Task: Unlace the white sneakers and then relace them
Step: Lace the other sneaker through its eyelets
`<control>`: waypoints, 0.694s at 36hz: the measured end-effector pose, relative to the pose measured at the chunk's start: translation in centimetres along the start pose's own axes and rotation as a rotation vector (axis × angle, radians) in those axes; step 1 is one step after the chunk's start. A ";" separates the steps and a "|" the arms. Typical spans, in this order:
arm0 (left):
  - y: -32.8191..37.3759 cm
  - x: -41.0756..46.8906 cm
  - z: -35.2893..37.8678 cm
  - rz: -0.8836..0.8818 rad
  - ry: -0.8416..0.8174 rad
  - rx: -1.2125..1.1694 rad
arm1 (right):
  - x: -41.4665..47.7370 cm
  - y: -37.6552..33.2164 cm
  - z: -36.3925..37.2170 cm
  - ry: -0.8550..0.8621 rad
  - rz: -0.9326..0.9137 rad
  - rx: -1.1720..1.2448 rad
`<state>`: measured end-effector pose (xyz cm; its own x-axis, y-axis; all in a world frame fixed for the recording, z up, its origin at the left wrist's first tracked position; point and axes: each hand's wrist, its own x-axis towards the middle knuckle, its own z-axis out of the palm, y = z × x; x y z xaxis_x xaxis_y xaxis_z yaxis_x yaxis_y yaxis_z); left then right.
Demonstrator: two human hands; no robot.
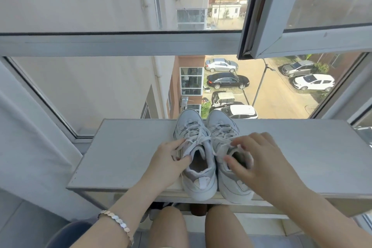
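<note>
Pair of white chunky lace-up sneakers is stood side by side, touching, on the pale grey flat board ledge [124,147], toes far, heels near and slightly over the near edge; openings are thus presented to the hands.

The left sneaker [191,127] is gripped at its left collar by the left hand [167,159], thumb near, fingers far on the flat white laces [199,137]; judged as steadying plus reaching for the lace end.

The right sneaker [221,125] is covered at the tongue by the right hand [259,159], fingers curled, thumb at the opening; blurred, so a pinch cannot be confirmed.

Laces are seen threaded and crossed on both; unlacing is judged not yet begun.

A pink link bracelet [118,225] is worn on the left wrist; the clear glass window pane [90,90] stands just beyond the ledge, with parked cars far below.
</note>
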<state>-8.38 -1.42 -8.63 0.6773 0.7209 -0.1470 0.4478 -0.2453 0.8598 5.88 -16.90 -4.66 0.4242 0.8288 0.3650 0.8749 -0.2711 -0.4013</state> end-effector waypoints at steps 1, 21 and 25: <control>0.0 0.0 0.3 -0.006 0.006 0.010 | -0.5 -0.9 -0.5 -0.138 -0.032 -0.019; 0.5 -0.5 3.5 0.053 0.056 0.024 | -5.6 0.8 4.6 0.061 -0.025 -0.432; 0.8 -0.8 3.8 0.060 0.053 0.048 | -5.1 0.5 4.5 0.068 -0.051 -0.400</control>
<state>-6.31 -4.65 -9.70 0.6723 0.7371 -0.0682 0.4355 -0.3193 0.8416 3.12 -19.05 -10.52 0.3808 0.8155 0.4358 0.9114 -0.4107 -0.0279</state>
